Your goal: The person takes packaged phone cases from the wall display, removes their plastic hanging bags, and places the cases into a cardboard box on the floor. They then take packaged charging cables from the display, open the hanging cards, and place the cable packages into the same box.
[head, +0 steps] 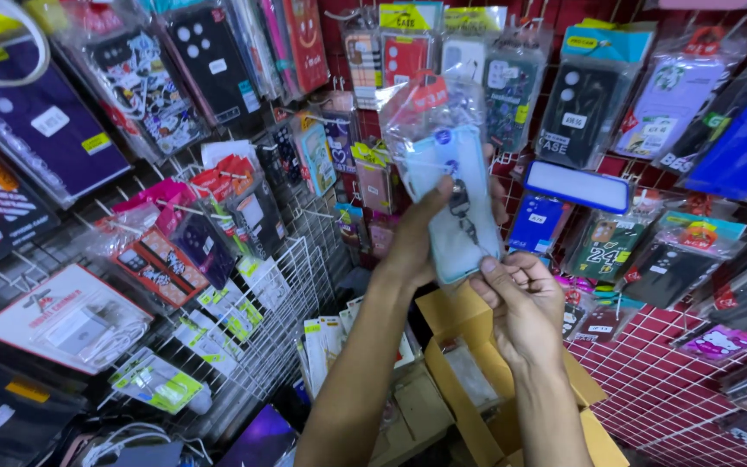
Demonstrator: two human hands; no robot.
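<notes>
Bagged pale-blue phone case (453, 195) lifted off display, gripped by left hand (421, 233), bottom corner pinched by right hand (520, 303), not yet rehung or boxed.

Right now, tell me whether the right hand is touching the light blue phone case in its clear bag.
Touching. The head view shows the right hand pinching the bottom corner of the phone case.

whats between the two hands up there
In the head view, a light blue phone case in a clear bag, pinched by the left hand and right hand.
</notes>
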